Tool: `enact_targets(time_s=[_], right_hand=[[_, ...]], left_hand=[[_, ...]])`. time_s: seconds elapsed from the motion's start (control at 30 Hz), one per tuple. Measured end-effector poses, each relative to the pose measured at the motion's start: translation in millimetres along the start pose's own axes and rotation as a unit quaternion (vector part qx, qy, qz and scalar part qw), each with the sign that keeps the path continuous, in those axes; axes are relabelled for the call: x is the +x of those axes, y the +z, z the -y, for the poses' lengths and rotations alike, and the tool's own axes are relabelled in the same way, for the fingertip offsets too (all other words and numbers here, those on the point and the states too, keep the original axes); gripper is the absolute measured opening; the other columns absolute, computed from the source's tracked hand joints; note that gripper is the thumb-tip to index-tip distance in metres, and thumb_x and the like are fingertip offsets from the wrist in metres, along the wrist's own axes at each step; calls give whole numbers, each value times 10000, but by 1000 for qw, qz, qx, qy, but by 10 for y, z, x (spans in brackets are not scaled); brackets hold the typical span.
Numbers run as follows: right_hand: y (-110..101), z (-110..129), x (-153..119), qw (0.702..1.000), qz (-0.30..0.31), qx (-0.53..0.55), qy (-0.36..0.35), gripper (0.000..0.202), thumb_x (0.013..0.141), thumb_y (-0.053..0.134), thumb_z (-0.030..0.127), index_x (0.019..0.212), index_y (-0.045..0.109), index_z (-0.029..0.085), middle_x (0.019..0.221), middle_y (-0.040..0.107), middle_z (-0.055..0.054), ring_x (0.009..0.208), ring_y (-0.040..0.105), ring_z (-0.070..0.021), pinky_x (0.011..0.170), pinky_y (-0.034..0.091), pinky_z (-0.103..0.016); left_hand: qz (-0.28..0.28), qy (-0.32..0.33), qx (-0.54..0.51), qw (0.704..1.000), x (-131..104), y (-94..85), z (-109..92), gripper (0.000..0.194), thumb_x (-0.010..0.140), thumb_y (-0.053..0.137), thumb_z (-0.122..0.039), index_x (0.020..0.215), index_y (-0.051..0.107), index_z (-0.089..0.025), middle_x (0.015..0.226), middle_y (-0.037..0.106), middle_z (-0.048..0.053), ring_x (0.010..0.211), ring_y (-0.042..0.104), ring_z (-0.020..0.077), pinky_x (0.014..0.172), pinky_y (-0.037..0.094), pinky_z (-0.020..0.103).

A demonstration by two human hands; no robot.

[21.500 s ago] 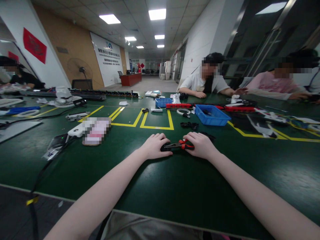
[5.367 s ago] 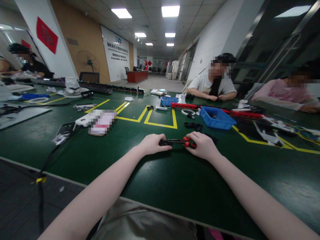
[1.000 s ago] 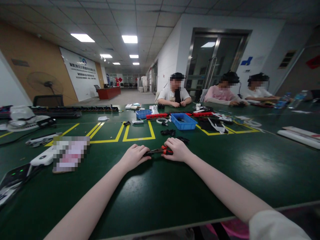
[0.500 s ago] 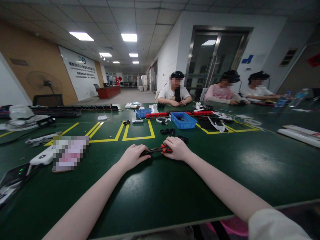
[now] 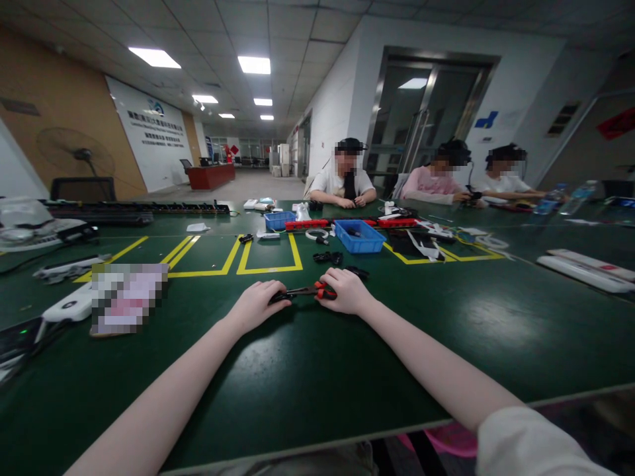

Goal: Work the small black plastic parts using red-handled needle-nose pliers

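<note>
In the head view my right hand (image 5: pixel 346 291) is closed round the red-and-black handles of a pair of pliers (image 5: pixel 307 291). Their dark metal jaws point left, toward my left hand (image 5: pixel 258 304). That hand is closed on a small black object (image 5: pixel 278 297), mostly covered by my fingers, so I cannot make out its kind. The plier tips reach this object at my left fingertips. Both hands are low over the green table (image 5: pixel 317 363). Just beyond them lie black coiled cables (image 5: pixel 327 258).
A blue bin (image 5: pixel 360 237) with dark items stands beyond my hands, near a red power strip (image 5: pixel 306 225). Yellow tape (image 5: pixel 270 270) marks the table. A phone (image 5: pixel 129 301) and a white power strip (image 5: pixel 69 303) lie left. Several people sit across the table.
The whole view has shifted slightly, so the scene sits a little further left and up. Both hands keep their holds, with the pliers still between them.
</note>
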State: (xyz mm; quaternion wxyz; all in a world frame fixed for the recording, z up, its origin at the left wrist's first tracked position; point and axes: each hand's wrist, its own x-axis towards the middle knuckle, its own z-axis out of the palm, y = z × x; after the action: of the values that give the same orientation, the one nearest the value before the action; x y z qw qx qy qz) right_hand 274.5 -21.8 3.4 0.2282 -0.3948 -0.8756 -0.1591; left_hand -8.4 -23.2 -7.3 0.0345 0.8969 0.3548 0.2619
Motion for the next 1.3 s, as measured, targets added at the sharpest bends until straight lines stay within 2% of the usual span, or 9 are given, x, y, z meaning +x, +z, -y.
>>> enact_targets(time_s=[0.4,0.57,0.9,1.3], right_hand=[[-13,17,12,1000,11,5,6,249,759,653,348,934,596,180,906,617,-78,768,545,-195,691,390,-325],[-9,16,11,1000,13,2,9,249,755,657,358,917,593,181,900,612,-75,761,539,-192,689,389,-321],[-21,12,13,1000,18,2,11,257,747,667,369,904,593,179,892,608,-68,744,541,-184,677,390,-314],[4,-2,15,1000,11,1,10,254,758,649,355,936,603,179,920,621,-90,808,561,-216,731,412,-342]], left_hand=[[19,-41,-14,999,-5,-20,-34,219,939,570,-422,1048,549,-234,924,674,19,810,651,212,698,481,298],[30,-27,-57,998,-6,-19,-15,228,933,593,-399,1083,535,-239,1025,664,20,912,654,210,780,512,312],[43,10,-42,998,-4,-50,-34,261,970,533,-358,1198,532,-232,1170,631,55,1074,622,219,920,517,350],[48,11,-7,999,-3,-53,-51,262,993,495,-341,1229,511,-228,1175,651,64,1046,645,231,883,528,355]])
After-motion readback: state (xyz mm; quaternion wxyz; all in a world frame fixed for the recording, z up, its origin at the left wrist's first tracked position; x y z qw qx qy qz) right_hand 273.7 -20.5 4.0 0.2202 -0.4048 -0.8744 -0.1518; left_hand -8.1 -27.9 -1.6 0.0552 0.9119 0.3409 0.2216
